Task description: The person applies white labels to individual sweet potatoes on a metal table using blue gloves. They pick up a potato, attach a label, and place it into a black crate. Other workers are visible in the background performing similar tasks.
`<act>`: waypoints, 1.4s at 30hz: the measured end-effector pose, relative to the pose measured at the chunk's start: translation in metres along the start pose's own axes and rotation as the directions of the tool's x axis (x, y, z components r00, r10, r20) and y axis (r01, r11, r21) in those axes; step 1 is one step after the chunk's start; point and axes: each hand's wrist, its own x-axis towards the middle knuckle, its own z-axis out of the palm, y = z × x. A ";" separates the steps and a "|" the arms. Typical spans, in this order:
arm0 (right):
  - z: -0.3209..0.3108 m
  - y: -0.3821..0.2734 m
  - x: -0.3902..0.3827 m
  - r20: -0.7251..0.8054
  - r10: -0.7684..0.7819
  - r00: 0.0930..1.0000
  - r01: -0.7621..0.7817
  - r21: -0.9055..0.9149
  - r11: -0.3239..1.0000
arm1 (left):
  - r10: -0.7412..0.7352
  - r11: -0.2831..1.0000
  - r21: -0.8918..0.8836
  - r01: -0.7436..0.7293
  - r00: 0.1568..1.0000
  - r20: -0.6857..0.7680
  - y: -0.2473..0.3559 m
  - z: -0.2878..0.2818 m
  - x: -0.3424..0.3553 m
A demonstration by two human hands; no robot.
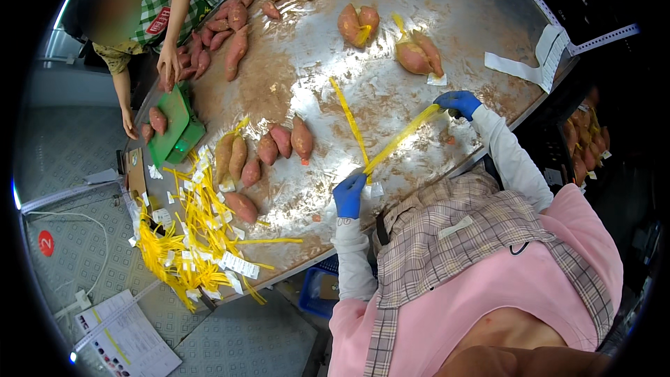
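A yellow mesh bag (403, 138) is stretched flat between my two blue-gloved hands. My left hand (348, 194) pinches its lower end near the front edge of the metal table, beside a small white tag (375, 189). Closed on its upper end is my right hand (458, 103), farther to the right. A second yellow strip of mesh (349, 120) runs from near my left hand toward the far side. Left of my hands lie several loose sweet potatoes (301, 137). Beyond my right hand rest two netted bundles of sweet potatoes (414, 57).
A heap of tagged yellow mesh bags (188, 251) covers the table's left corner. Behind it stands a green scale (169, 129), where a co-worker's hand (169, 66) touches piled sweet potatoes. A strip of white labels (537, 63) lies at the right edge. A blue crate (319, 292) sits below.
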 end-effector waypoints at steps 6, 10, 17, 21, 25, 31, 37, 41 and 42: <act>0.032 -0.018 -0.010 -0.072 -0.036 0.997 0.044 0.116 0.992 | 0.560 0.719 0.595 -0.359 0.806 -0.191 0.021 -0.012 -0.007; 0.089 -0.038 -0.035 0.008 -0.258 0.966 0.258 -0.052 0.965 | 0.214 0.977 0.065 -0.205 0.948 -0.234 0.069 0.028 -0.019; 0.165 -0.066 -0.064 0.208 -0.258 0.943 0.270 -0.034 0.962 | 0.146 0.983 -0.123 -0.138 0.987 0.062 0.094 0.074 -0.035; 0.160 -0.073 -0.062 0.283 -0.143 0.949 0.199 -0.182 0.963 | 0.184 0.944 -0.267 -0.196 0.981 -0.069 0.075 0.039 -0.031; 0.154 -0.076 -0.055 0.354 -0.171 0.919 0.296 -0.339 0.893 | -0.120 0.584 -0.796 -0.162 0.952 -0.281 0.071 -0.009 -0.028; 0.205 -0.067 -0.054 0.485 -0.265 0.833 0.308 -0.007 0.951 | 0.153 0.899 -0.332 -0.287 0.914 -0.376 0.085 -0.001 -0.047; 0.219 -0.047 -0.055 0.356 -0.247 0.901 0.316 -0.150 0.937 | 0.226 0.860 -0.311 -0.405 0.848 -0.479 0.080 0.021 -0.065; 0.195 -0.032 -0.044 0.379 -0.280 0.882 0.442 -0.461 0.769 | -0.086 0.384 -0.915 -0.124 0.982 -0.169 0.071 0.032 -0.082; 0.190 -0.029 -0.039 0.434 -0.110 0.894 0.277 -0.342 0.898 | -0.007 0.392 -0.919 -0.040 0.999 -0.046 0.070 0.037 -0.087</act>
